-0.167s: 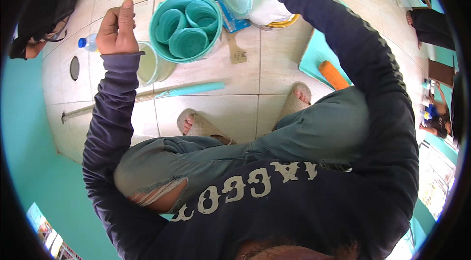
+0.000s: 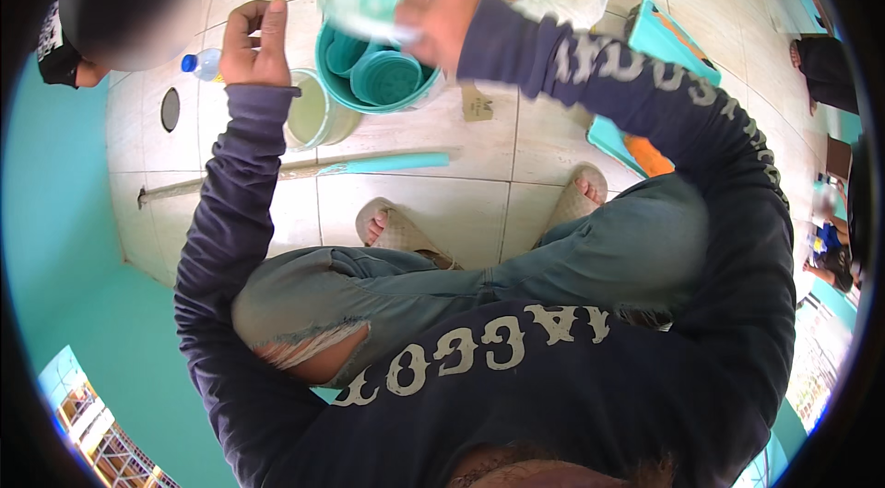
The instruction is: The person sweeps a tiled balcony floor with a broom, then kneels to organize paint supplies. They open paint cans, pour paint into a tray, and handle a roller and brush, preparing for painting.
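Note:
My right hand [image 2: 441,25] grips a round, turquoise-tinted plastic lid [image 2: 364,11], both blurred by motion. It covers the far part of a paint bucket [image 2: 324,73] holding several turquoise-smeared tubs; a nearer tub [image 2: 387,78] still shows. To the left, my left hand [image 2: 256,46] is raised with its fingers curled in and its thumb upright; whatever it may hold is hidden. Beside its wrist stands a pail of pale, cloudy liquid [image 2: 312,112]. A clear bottle with a blue cap [image 2: 203,64] lies near that hand.
A turquoise-ended pole [image 2: 387,162] lies across the tiled floor [image 2: 461,142] before my feet. To the right are a turquoise roller tray [image 2: 613,138] and an orange roller [image 2: 648,156]. A white bag [image 2: 576,7] lies beyond. Another person [image 2: 60,59] is at the far left.
My right hand has swung the lid left and nearer, over the bucket of tubs. The view has shifted, and the person at the far left has leaned further into view.

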Demonstrator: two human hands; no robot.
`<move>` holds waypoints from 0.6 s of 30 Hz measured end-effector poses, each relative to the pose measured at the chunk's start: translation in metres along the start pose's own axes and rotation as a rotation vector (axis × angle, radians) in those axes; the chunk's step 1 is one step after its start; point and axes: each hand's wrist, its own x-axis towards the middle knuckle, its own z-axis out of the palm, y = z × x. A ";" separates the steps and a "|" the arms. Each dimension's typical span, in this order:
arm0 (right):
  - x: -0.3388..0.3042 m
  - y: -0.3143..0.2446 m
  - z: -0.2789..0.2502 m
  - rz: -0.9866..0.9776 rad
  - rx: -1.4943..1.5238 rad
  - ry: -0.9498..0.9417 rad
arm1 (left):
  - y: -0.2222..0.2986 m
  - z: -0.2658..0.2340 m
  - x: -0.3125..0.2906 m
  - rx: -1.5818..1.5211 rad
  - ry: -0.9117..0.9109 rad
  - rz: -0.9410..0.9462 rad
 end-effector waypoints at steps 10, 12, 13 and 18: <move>-0.014 -0.035 0.059 -0.399 -0.066 -0.070 | -0.065 0.018 -0.027 0.256 -0.458 -0.349; -0.011 -0.031 0.057 -0.371 0.006 -0.107 | -0.072 0.017 -0.021 0.265 -0.462 -0.259; -0.010 -0.033 0.055 -0.327 0.036 -0.131 | -0.070 0.016 -0.018 0.265 -0.467 -0.215; 0.020 -0.031 0.028 -0.182 0.180 -0.246 | -0.065 0.008 -0.015 0.308 -0.519 -0.380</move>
